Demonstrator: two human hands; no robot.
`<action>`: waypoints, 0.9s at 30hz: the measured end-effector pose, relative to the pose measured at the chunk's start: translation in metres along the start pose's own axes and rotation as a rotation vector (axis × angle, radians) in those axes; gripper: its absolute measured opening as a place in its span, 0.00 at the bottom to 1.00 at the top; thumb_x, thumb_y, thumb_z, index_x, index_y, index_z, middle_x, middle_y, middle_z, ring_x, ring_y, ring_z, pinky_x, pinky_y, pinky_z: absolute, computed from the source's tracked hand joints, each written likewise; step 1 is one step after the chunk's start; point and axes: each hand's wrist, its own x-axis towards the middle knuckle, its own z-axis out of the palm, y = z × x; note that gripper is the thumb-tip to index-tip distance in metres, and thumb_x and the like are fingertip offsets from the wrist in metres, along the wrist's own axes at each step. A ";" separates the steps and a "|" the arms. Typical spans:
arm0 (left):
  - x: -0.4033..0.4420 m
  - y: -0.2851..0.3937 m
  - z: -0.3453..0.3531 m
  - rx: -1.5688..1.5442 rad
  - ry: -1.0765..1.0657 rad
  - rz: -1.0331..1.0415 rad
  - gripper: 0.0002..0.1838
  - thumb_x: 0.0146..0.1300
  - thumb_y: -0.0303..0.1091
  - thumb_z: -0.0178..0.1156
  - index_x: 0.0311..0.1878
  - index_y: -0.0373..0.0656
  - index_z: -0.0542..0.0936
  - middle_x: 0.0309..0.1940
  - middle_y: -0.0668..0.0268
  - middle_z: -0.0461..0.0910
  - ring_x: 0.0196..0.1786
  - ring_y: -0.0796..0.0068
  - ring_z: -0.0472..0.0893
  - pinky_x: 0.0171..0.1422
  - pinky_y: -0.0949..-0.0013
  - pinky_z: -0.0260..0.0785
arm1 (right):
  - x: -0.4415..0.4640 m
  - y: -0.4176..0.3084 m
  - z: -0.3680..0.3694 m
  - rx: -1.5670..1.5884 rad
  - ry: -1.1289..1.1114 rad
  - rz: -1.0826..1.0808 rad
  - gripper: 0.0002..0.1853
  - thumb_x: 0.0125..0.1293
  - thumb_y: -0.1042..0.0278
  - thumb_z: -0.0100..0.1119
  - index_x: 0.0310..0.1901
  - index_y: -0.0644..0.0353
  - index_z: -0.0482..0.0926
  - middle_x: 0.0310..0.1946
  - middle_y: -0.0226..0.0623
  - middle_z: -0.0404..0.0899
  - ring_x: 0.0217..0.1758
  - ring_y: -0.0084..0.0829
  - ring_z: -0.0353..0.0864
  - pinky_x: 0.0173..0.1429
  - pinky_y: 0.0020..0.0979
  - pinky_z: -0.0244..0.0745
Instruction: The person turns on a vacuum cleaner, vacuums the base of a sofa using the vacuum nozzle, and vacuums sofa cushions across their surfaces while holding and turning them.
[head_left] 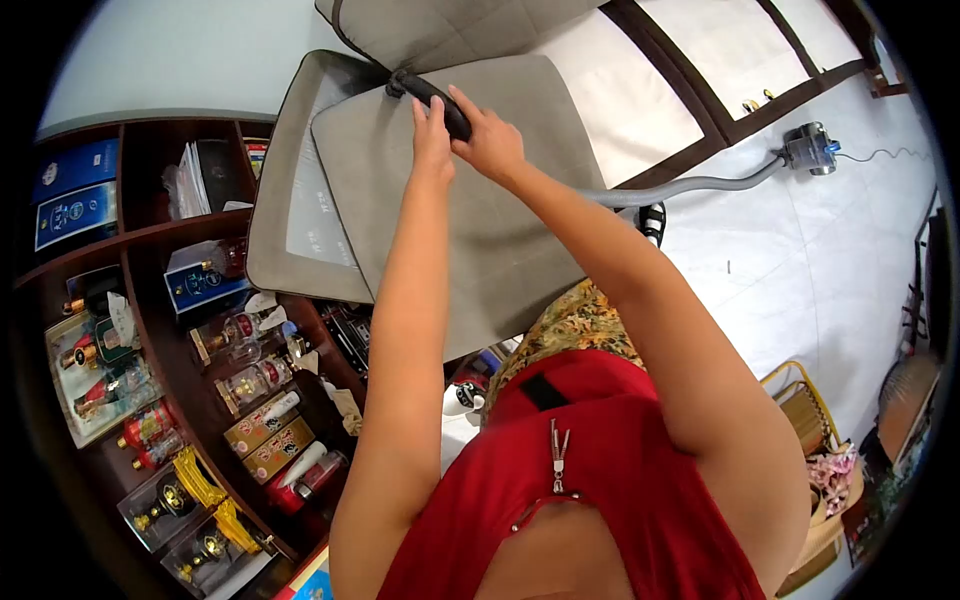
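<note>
Both of my hands are on a black vacuum cleaner nozzle (pixel 421 90), held above a grey-beige seat cushion (pixel 480 230). My right hand (pixel 492 142) is closed around its near end. The fingers of my left hand (pixel 433 140) are closed against its side, just to the left. A grey corrugated hose (pixel 690 187) comes out from behind my right forearm and runs to a small vacuum cleaner (pixel 812 149) on the floor. The cushion lies askew on the seat, with part of the pale seat base (pixel 318 215) uncovered at its left.
A dark wooden shelf unit (pixel 130 240) with boxes and bottles stands close on the left. White seat panels (pixel 620 80) in dark wood frames extend to the upper right. A yellow-framed chair (pixel 800 400) stands at right on the white tiled floor (pixel 760 270).
</note>
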 end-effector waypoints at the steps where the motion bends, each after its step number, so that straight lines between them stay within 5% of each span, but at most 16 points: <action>1: -0.002 -0.002 -0.005 -0.031 -0.085 -0.001 0.33 0.77 0.51 0.50 0.78 0.51 0.57 0.60 0.68 0.72 0.57 0.74 0.74 0.60 0.61 0.67 | 0.012 0.000 0.005 -0.010 0.011 0.003 0.46 0.52 0.55 0.70 0.75 0.30 0.59 0.41 0.47 0.82 0.41 0.52 0.84 0.47 0.47 0.80; 10: -0.074 -0.082 -0.052 0.046 0.008 -0.281 0.33 0.77 0.56 0.48 0.73 0.42 0.64 0.63 0.63 0.73 0.63 0.68 0.72 0.66 0.59 0.64 | -0.012 0.045 -0.016 0.173 -0.206 0.086 0.42 0.52 0.59 0.66 0.71 0.36 0.63 0.38 0.49 0.84 0.42 0.53 0.84 0.47 0.46 0.77; 18: -0.095 -0.106 0.005 -0.269 -0.088 -0.274 0.23 0.77 0.52 0.50 0.61 0.43 0.71 0.54 0.63 0.83 0.53 0.70 0.80 0.61 0.62 0.70 | -0.120 0.084 -0.052 0.224 -0.374 0.115 0.44 0.52 0.60 0.68 0.73 0.40 0.61 0.41 0.56 0.82 0.44 0.58 0.83 0.48 0.47 0.76; 23: -0.168 -0.126 0.029 -0.351 -0.010 -0.498 0.20 0.76 0.51 0.53 0.58 0.45 0.72 0.53 0.61 0.81 0.53 0.69 0.80 0.60 0.60 0.71 | -0.176 0.106 -0.087 0.209 -0.550 0.226 0.46 0.51 0.60 0.66 0.74 0.37 0.59 0.40 0.54 0.83 0.44 0.60 0.83 0.48 0.50 0.76; 27: -0.178 -0.128 0.033 -0.370 0.005 -0.558 0.19 0.75 0.52 0.54 0.56 0.46 0.72 0.49 0.64 0.80 0.52 0.70 0.79 0.60 0.60 0.71 | -0.192 0.104 -0.095 0.235 -0.469 0.159 0.46 0.52 0.61 0.65 0.75 0.36 0.59 0.42 0.53 0.83 0.45 0.58 0.84 0.48 0.47 0.76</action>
